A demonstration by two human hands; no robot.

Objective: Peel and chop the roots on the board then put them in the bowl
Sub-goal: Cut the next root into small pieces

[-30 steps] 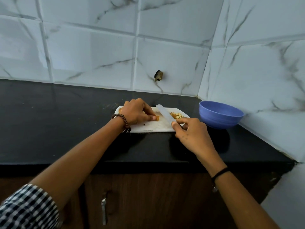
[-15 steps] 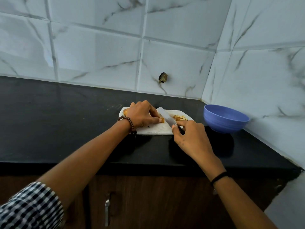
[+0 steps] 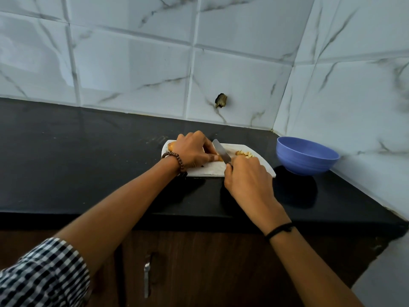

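The left grip (image 3: 194, 151) covers most of the orange root (image 3: 170, 147); only its two ends show. The right grip (image 3: 247, 180) hides the handle of the steel-bladed knife (image 3: 221, 152). The pale chopped pieces (image 3: 244, 154) are too small to count. The inside of the blue round plastic bowl (image 3: 307, 160) is out of sight.

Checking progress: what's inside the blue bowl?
The bowl shows a bare inner wall; its bottom is hidden behind the near rim. Chopped pieces lie on the board.
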